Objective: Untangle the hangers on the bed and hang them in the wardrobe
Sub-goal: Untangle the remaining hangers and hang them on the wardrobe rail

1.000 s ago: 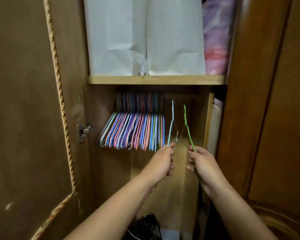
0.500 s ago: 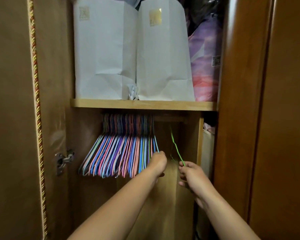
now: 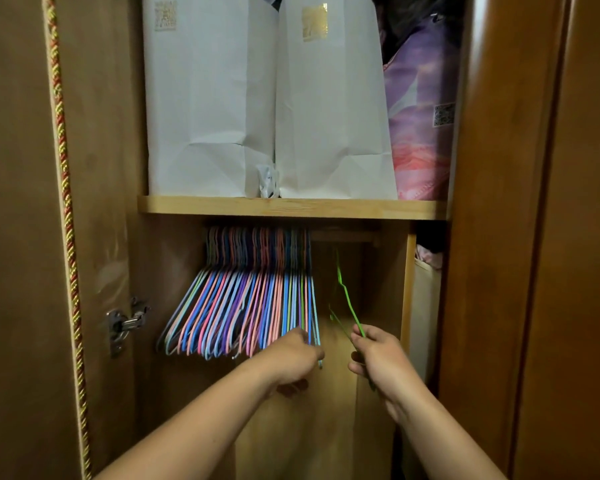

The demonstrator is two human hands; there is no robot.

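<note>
Blue hanger gone from a second ago, now in the hung row (image 3: 243, 299) at 9 o'clock, left hand (image 3: 293, 358) curled against its near ends, grip unclear; right hand (image 3: 378, 358) still pinches green hanger (image 3: 347, 299), hook apparently nearing rail, next to hang.

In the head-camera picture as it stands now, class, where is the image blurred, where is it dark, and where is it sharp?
Head view: the thin green wire hanger in the right hand is smeared by motion blur; the left hand is soft too; the space under the pale wooden shelf lies in shadow; the two white paper bags are bright and sharp; edges bow from the wide lens.
</note>
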